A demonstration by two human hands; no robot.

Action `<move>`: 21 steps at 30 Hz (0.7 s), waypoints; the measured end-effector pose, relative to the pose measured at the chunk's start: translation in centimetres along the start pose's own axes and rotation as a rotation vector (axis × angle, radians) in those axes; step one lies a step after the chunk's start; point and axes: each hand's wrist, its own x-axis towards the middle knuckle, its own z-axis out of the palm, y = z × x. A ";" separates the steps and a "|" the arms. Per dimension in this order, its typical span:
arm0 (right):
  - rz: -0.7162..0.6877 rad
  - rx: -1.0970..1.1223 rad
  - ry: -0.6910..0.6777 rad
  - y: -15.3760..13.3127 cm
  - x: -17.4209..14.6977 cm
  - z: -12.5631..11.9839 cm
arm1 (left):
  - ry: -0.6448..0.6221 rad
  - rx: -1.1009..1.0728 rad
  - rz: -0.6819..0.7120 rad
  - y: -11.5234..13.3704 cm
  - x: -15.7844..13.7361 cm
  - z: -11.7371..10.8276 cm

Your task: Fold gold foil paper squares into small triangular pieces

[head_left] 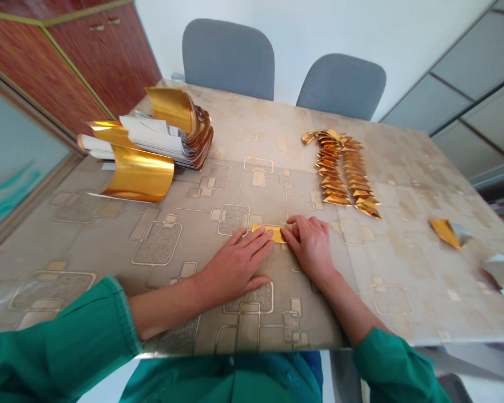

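Head camera view showed a gold strip (278,236) lying on the worktop (403,330) under the spread-out left hand (235,266), seemingly to stop it slipping, while the curled right hand (313,249) thumbed its right end, whether pinching or merely pressing being unclear.

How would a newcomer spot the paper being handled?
Near the middle of the long beige patterned table, find the bare left hand and bare right hand. At their fingertips lies a narrow, flat gold paper strip, unlike the ridged rows of folded gold paper farther back.
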 end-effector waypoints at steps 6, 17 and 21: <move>-0.050 -0.019 0.066 0.2 -0.1 -0.8 | 0.014 -0.017 0.008 -0.3 0.1 0.0; -0.323 -0.107 0.068 -1.7 -3.7 -1.7 | 0.023 0.003 0.000 -0.4 0.2 0.1; -0.286 -0.105 0.116 -1.3 -3.8 -1.6 | 0.021 0.014 -0.002 -0.6 0.1 0.1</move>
